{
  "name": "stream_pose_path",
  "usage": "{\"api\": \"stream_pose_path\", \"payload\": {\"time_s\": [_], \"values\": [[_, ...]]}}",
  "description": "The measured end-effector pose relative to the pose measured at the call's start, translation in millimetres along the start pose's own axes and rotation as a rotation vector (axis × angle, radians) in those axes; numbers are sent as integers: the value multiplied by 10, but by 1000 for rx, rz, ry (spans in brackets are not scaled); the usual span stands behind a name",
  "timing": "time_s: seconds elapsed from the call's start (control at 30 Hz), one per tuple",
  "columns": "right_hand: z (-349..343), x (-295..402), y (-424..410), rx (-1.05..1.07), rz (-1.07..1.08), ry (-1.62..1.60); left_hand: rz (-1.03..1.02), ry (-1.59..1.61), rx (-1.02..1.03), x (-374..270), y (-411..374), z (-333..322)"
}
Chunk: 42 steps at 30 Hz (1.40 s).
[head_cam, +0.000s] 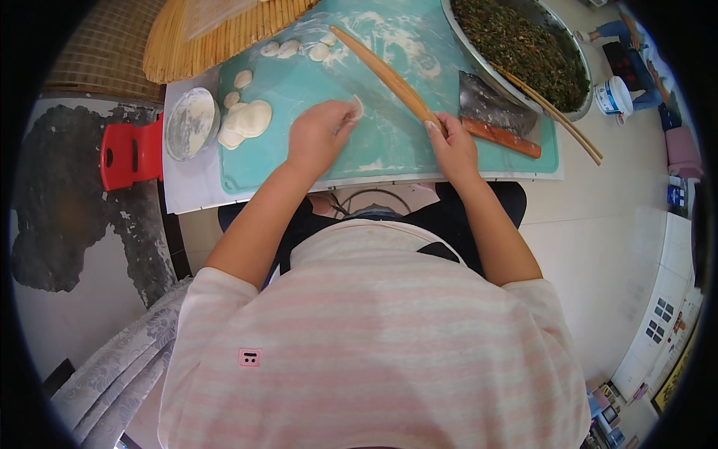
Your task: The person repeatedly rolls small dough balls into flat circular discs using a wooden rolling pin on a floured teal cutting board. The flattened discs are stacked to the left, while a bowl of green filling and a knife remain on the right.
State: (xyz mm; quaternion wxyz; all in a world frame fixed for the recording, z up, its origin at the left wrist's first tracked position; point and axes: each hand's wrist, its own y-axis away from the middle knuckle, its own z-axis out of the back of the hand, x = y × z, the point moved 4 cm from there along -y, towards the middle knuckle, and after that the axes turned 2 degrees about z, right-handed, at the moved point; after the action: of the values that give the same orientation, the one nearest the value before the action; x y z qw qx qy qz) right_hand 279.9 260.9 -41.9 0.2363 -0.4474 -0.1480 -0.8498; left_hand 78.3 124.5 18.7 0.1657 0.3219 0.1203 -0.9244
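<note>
My right hand (453, 145) grips the near end of a wooden rolling pin (387, 73), which slants up and away to the left over the turquoise mat (392, 151). Between the thumb and fingers of my left hand (322, 134) is a small piece of dough (357, 108), mostly hidden by the fingers. Left of that hand, rolled dough wrappers (252, 119) lie overlapping in a pile. Small flattened dough pieces (289, 49) are scattered at the mat's far side, with two more (243, 79) (231, 100) just beyond the pile. Loose flour whitens parts of the mat.
At the right stands a metal basin (583, 67) of chopped green filling, chopsticks (561, 120) across its rim. A cleaver with a wooden handle (502, 138) lies below it. A flour bowl (192, 123), a straw tray (224, 42) and a red chair (132, 156) are left. Another person sits far right.
</note>
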Motion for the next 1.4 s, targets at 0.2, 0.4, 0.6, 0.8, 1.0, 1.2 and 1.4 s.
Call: {"api": "stream_pose_path", "payload": {"time_s": [0.2, 0.4, 0.6, 0.8, 1.0, 1.2, 1.4], "values": [[54, 127, 44, 4, 43, 57, -278, -372, 181, 149, 366, -376], [106, 446, 172, 236, 429, 391, -163, -387, -80, 147, 795, 67], [-312, 545, -92, 181, 760, 617, -9, -537, 76, 655, 310, 32], [-338, 444, -163, 232, 676, 687, -3, -544, 41, 620, 144, -24], [-284, 505, 234, 372, 749, 693, 24, -500, 185, 476, 622, -24], [-409, 444, -365, 257, 648, 688, 67, -603, -38, 637, 54, 70], [-263, 551, 364, 395, 715, 759, 25, -445, 128, 474, 709, -33]]}}
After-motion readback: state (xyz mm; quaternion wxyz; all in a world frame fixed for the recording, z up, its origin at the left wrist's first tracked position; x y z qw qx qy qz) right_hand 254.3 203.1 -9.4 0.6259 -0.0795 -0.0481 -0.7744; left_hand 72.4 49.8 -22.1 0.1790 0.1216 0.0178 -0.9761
